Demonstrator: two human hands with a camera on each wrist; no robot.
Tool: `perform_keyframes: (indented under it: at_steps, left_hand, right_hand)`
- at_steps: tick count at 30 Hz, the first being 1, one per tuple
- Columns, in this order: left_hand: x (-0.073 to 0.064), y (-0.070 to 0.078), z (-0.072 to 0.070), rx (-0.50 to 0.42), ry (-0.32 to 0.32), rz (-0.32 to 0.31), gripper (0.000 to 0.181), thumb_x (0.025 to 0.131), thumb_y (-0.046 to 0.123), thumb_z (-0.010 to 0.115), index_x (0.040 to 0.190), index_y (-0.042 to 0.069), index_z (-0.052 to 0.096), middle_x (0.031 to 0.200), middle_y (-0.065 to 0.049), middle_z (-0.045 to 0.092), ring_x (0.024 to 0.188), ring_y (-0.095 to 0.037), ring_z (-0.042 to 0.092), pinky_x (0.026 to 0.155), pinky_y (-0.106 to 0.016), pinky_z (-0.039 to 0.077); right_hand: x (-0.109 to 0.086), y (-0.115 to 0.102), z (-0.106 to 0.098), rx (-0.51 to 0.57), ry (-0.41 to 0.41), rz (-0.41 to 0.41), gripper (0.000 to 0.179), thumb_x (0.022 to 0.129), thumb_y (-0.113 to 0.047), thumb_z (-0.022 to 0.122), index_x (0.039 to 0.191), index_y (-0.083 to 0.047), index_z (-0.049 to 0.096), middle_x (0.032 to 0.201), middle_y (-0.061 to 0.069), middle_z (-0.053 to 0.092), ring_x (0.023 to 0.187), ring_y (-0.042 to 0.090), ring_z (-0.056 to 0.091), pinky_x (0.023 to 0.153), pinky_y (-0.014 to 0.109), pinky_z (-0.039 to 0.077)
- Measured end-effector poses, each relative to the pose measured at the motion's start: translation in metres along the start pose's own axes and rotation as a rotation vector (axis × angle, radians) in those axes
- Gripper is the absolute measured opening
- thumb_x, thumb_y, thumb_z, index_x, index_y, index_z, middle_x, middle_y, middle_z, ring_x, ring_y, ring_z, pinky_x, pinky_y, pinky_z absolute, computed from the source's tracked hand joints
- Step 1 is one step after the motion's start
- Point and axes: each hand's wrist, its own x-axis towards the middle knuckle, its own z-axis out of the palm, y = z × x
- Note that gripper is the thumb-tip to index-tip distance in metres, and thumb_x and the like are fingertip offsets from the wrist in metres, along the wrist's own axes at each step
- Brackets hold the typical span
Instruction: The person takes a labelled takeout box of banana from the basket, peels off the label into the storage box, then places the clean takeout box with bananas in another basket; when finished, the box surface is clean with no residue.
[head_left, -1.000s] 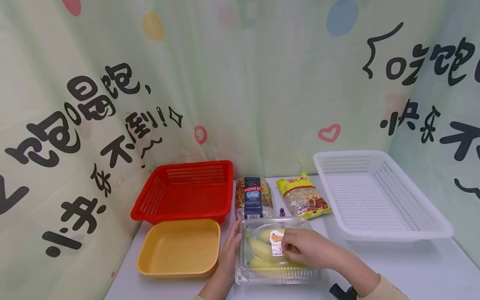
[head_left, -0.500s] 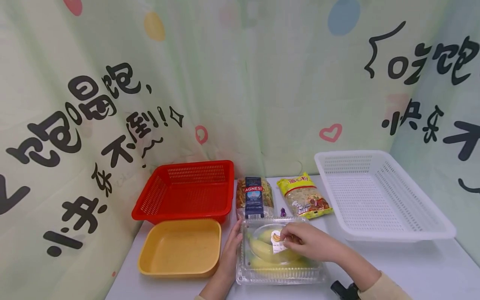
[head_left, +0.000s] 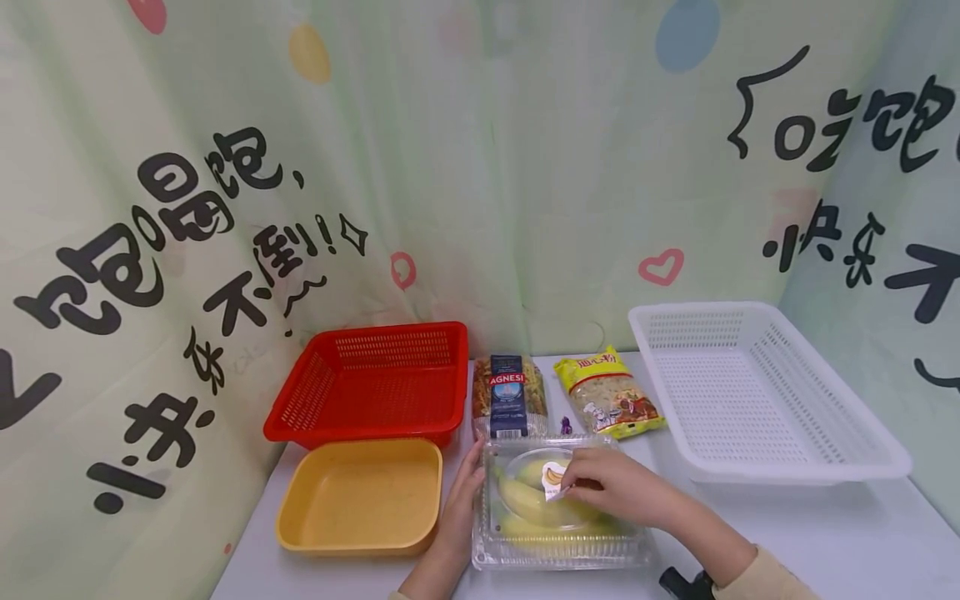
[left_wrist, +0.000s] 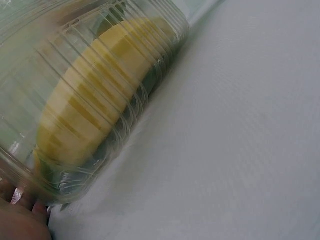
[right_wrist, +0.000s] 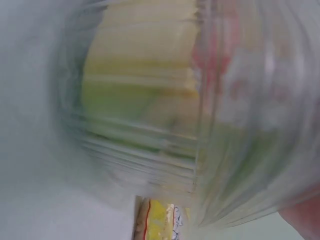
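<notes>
A clear plastic clamshell box (head_left: 555, 557) with yellow bananas (head_left: 525, 502) inside lies on the table in front of me. On its lid is a white sticker (head_left: 552, 472) with a banana picture. My right hand (head_left: 626, 490) pinches the sticker's lower right edge, which curls up off the lid. Along the box's left side rests my left hand (head_left: 457, 510), fingers straight against the wall. The left wrist view shows a banana (left_wrist: 100, 92) through the ribbed side, with the left fingers at its lower left corner. In the right wrist view the box (right_wrist: 145, 100) is blurred.
Behind the box lie an AGNESI pasta bag (head_left: 508, 396), a yellow food bag (head_left: 609, 393) and a small purple item (head_left: 566, 426). A red basket (head_left: 360, 333) and a yellow tub (head_left: 358, 546) stand left, a white basket (head_left: 795, 471) right. A black object (head_left: 686, 583) lies near the right sleeve.
The sticker's lower part has lifted and bent up in my right fingers, which have shifted slightly. The left hand and the box have stayed in place.
</notes>
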Motion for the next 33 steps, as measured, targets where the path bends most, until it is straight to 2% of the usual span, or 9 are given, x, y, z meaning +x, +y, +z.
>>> perform_keyframes:
  at_steps: [4, 7, 15, 18, 22, 28, 30, 33]
  left_hand:
    - [0.0, 0.0, -0.001, 0.005, 0.005, 0.005, 0.057, 0.103, 0.039, 0.039, 0.156, 0.025, 0.028, 0.167, -0.003, 0.017, 0.154, -0.031, 0.009, 0.123, -0.059, 0.005]
    - [-0.001, 0.0, -0.001, 0.004, 0.007, 0.007, 0.056, 0.103, 0.038, 0.039, 0.156, 0.025, 0.028, 0.166, -0.002, 0.018, 0.154, -0.031, 0.01, 0.123, -0.059, 0.005]
    - [0.0, 0.0, 0.0, 0.007, 0.014, 0.008, 0.057, 0.102, 0.036, 0.041, 0.156, 0.023, 0.029, 0.166, -0.001, 0.02, 0.154, -0.029, 0.01, 0.123, -0.059, 0.004]
    - [0.0, -0.001, 0.0, -0.009, 0.012, 0.017, 0.056, 0.102, 0.034, 0.041, 0.156, 0.022, 0.029, 0.166, -0.002, 0.02, 0.154, -0.029, 0.01, 0.124, -0.057, 0.004]
    - [0.0, -0.002, 0.0, -0.017, 0.019, 0.012, 0.057, 0.102, 0.036, 0.042, 0.156, 0.023, 0.03, 0.165, -0.002, 0.021, 0.154, -0.029, 0.011, 0.124, -0.057, 0.004]
    - [0.001, -0.001, 0.0, -0.001, 0.023, 0.015, 0.058, 0.102, 0.037, 0.042, 0.156, 0.021, 0.03, 0.165, -0.003, 0.022, 0.154, -0.029, 0.011, 0.123, -0.059, 0.004]
    - [0.001, -0.002, 0.0, -0.001, 0.018, 0.017, 0.058, 0.102, 0.037, 0.042, 0.156, 0.022, 0.03, 0.165, -0.003, 0.022, 0.154, -0.029, 0.011, 0.123, -0.058, 0.003]
    - [0.002, -0.003, -0.001, 0.002, 0.015, 0.018, 0.057, 0.102, 0.037, 0.042, 0.156, 0.023, 0.031, 0.165, -0.002, 0.022, 0.154, -0.029, 0.011, 0.123, -0.058, 0.004]
  right_hand:
    - [0.001, 0.002, 0.0, 0.083, 0.016, 0.021, 0.005, 0.094, -0.025, 0.066, 0.091, -0.024, 0.07, 0.084, -0.018, 0.06, 0.075, -0.004, 0.051, 0.067, 0.02, 0.049]
    - [0.001, 0.002, -0.001, 0.16, 0.034, 0.055, 0.009, 0.094, -0.029, 0.065, 0.09, -0.022, 0.069, 0.08, -0.014, 0.06, 0.071, -0.002, 0.05, 0.064, 0.02, 0.048]
    - [0.002, 0.004, -0.005, 0.304, 0.087, 0.122, 0.014, 0.095, -0.03, 0.063, 0.091, -0.017, 0.068, 0.085, -0.003, 0.062, 0.075, 0.002, 0.054, 0.066, 0.022, 0.051]
    - [0.001, 0.006, -0.008, 0.363, 0.107, 0.167, 0.015, 0.095, -0.029, 0.063, 0.092, -0.015, 0.067, 0.085, -0.001, 0.062, 0.074, 0.004, 0.054, 0.064, 0.023, 0.051]
    - [-0.001, 0.008, -0.012, 0.47, 0.121, 0.244, 0.024, 0.096, -0.03, 0.062, 0.095, -0.006, 0.064, 0.08, 0.001, 0.056, 0.067, 0.006, 0.05, 0.058, 0.025, 0.048]
    - [0.003, 0.005, -0.015, 0.528, 0.114, 0.349, 0.028, 0.097, -0.038, 0.06, 0.104, -0.011, 0.066, 0.07, 0.0, 0.052, 0.059, 0.007, 0.047, 0.052, 0.026, 0.045]
    - [0.004, 0.005, -0.016, 0.545, 0.101, 0.359, 0.031, 0.098, -0.038, 0.059, 0.107, -0.01, 0.067, 0.069, 0.001, 0.054, 0.057, 0.009, 0.048, 0.05, 0.028, 0.045]
    - [0.004, 0.005, -0.016, 0.56, 0.085, 0.348, 0.033, 0.099, -0.037, 0.057, 0.11, -0.007, 0.067, 0.075, 0.007, 0.064, 0.056, 0.01, 0.051, 0.05, 0.029, 0.046]
